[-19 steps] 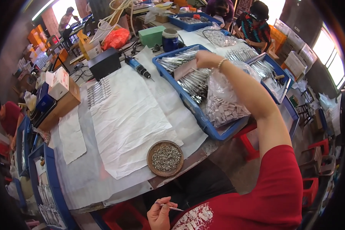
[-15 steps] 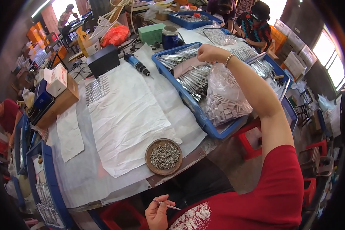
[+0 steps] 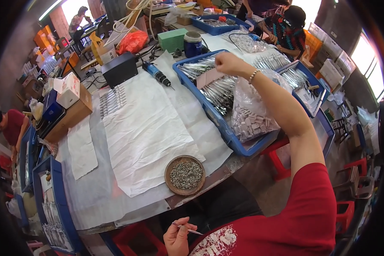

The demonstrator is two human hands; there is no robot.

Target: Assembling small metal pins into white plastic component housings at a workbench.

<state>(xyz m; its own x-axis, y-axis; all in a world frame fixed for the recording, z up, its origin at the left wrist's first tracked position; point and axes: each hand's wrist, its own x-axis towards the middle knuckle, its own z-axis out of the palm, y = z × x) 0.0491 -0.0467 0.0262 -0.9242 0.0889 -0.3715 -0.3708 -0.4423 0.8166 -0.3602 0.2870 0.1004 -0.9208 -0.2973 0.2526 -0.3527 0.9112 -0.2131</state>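
My left hand (image 3: 178, 239) is low, close to my body, its fingers closed round a slim, pointed silver metal piece (image 3: 194, 231). My right hand (image 3: 231, 64) reaches out over a large blue tray (image 3: 209, 123), fingers curled tight; whatever they hold is hidden. Under it in the tray are bundles of slender silver metal pieces (image 3: 220, 94) and a pale pinkish strip of card (image 3: 210, 77). A clear plastic bag of small whitish blocks (image 3: 254, 121) fills the tray's near end. On the table's front edge rests a round wooden dish (image 3: 169, 184) of tiny metal parts (image 3: 186, 175).
White paper (image 3: 145, 141) covers the table, with a row of silver pieces (image 3: 112, 101) at its far left. A blue power screwdriver (image 3: 157, 74) lies beside a black box (image 3: 119, 69). More blue trays (image 3: 62, 200) stand left and right. Co-workers (image 3: 286, 30) sit beyond.
My right hand has shifted slightly left over the tray, still curled. My left hand keeps its hold on the slim piece. The whole view has moved a little.
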